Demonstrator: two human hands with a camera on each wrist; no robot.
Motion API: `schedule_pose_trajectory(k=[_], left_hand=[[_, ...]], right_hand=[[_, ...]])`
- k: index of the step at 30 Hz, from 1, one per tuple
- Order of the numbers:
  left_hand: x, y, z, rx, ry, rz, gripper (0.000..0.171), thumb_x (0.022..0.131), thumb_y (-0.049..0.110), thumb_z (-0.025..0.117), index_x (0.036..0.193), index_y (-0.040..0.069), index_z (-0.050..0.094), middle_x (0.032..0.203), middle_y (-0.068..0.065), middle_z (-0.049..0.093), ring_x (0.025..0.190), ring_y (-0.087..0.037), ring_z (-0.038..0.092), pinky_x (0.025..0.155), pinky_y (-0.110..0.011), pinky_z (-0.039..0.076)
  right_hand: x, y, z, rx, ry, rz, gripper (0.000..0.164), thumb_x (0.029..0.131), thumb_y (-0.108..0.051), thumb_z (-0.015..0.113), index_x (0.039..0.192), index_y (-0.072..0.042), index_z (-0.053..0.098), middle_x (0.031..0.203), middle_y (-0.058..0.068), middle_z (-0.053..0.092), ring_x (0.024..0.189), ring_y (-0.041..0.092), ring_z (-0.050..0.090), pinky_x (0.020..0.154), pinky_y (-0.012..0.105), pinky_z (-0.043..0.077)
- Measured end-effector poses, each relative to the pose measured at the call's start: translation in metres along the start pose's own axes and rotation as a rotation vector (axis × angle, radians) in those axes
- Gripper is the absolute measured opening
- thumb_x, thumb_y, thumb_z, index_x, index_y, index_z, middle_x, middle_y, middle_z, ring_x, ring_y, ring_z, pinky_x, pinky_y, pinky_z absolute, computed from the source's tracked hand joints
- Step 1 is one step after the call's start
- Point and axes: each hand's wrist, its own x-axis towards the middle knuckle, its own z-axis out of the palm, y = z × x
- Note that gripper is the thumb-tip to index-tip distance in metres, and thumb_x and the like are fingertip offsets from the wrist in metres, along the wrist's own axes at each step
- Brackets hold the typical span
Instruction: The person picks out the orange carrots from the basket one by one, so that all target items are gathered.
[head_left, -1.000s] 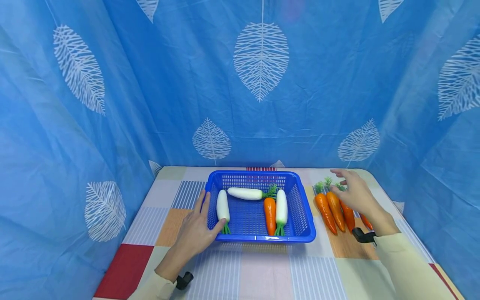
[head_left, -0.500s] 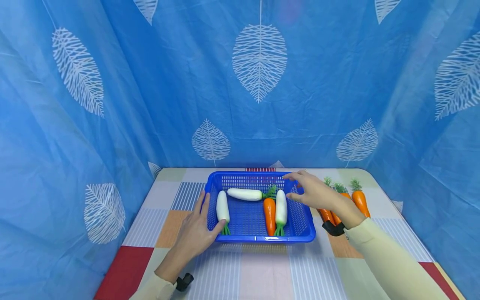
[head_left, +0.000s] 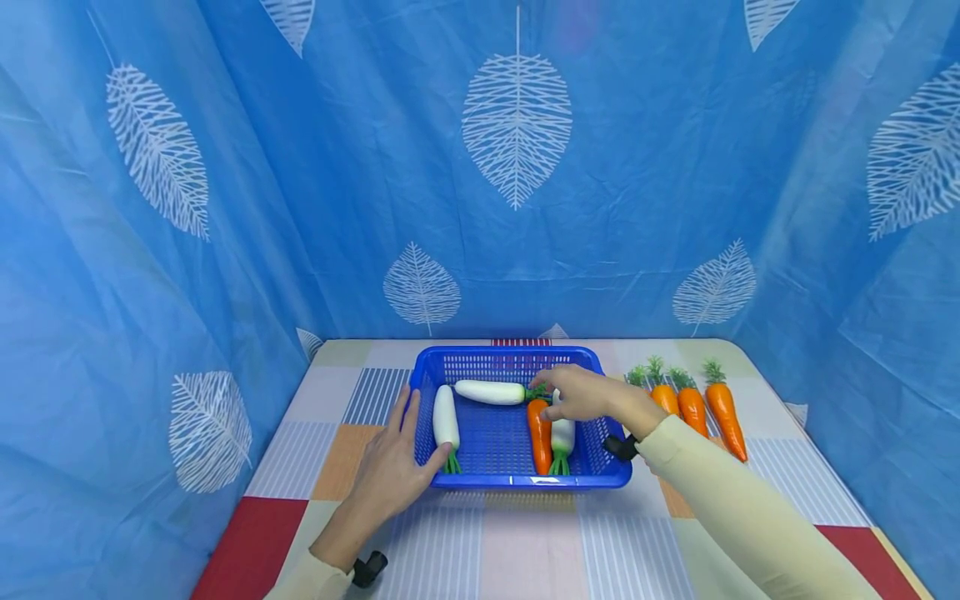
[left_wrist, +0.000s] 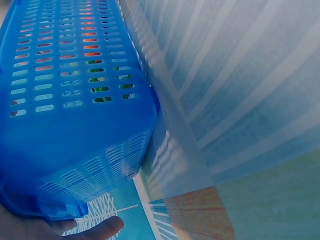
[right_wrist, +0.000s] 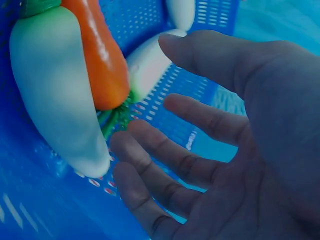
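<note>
A blue perforated basket (head_left: 517, 482) stands mid-table. Inside lie three white radishes: one at the left (head_left: 446, 417), one along the back (head_left: 489, 392), one at the right (head_left: 564, 440). An orange carrot (head_left: 538, 446) lies beside the right radish. My right hand (head_left: 577, 394) hovers over these two and partly hides the radish's upper end. In the right wrist view its fingers are loosely bent, with nothing between them and the thumb; the carrot (right_wrist: 107, 65) and radish (right_wrist: 55, 85) are apart from it. My left hand (head_left: 390, 467) rests at the basket's left rim, fingers extended.
Several carrots with green tops, among them the rightmost carrot (head_left: 724, 417), lie on the table right of the basket, partly behind my right forearm. A patchwork cloth (head_left: 532, 542) covers the table. A blue leaf-patterned curtain (head_left: 585, 275) hangs around the back and sides.
My right hand has moved left from above the carrots on the table, across the basket's right rim, and down over the carrot and radish inside. The left hand has stayed put.
</note>
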Motion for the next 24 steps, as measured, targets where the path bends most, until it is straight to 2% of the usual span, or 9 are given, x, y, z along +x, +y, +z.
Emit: schedule_pose_trajectory(k=[4, 11, 18, 24], left_hand=[[-0.001, 0.000, -0.001, -0.007, -0.005, -0.003, 0.106, 0.110, 0.060, 0.071, 0.187, 0.006, 0.022, 0.197, -0.022, 0.015, 0.166, -0.059, 0.050, 0.127, -0.084, 0.047], [-0.001, -0.001, 0.000, -0.007, -0.011, -0.009, 0.107, 0.109, 0.061, 0.070, 0.187, 0.006, 0.022, 0.197, -0.022, 0.015, 0.167, -0.058, 0.048, 0.128, -0.084, 0.046], [0.000, 0.000, 0.000, -0.007, -0.018, -0.023, 0.108, 0.109, 0.061, 0.071, 0.187, 0.007, 0.020, 0.197, -0.021, 0.013, 0.168, -0.058, 0.046, 0.129, -0.084, 0.044], [0.000, 0.002, -0.002, -0.011, -0.021, -0.022, 0.108, 0.109, 0.061, 0.072, 0.187, 0.007, 0.020, 0.197, -0.021, 0.012, 0.168, -0.058, 0.046, 0.129, -0.083, 0.045]], right_hand=[[0.010, 0.003, 0.007, -0.008, -0.027, 0.019, 0.054, 0.108, -0.022, 0.085, 0.154, 0.000, 0.070, 0.143, 0.023, 0.080, 0.130, 0.040, 0.077, 0.110, 0.055, 0.068], [0.020, 0.005, 0.015, -0.017, -0.044, 0.078, 0.049, 0.107, -0.024, 0.087, 0.149, -0.004, 0.075, 0.140, 0.018, 0.081, 0.121, 0.032, 0.076, 0.112, 0.056, 0.067], [0.026, 0.001, 0.026, -0.027, -0.065, 0.091, 0.052, 0.105, -0.029, 0.089, 0.150, -0.006, 0.076, 0.142, 0.014, 0.079, 0.118, 0.026, 0.068, 0.121, 0.059, 0.060], [0.029, 0.000, 0.030, 0.000, -0.047, 0.092, 0.051, 0.103, -0.029, 0.092, 0.147, -0.009, 0.076, 0.128, 0.008, 0.078, 0.108, 0.024, 0.065, 0.106, 0.049, 0.061]])
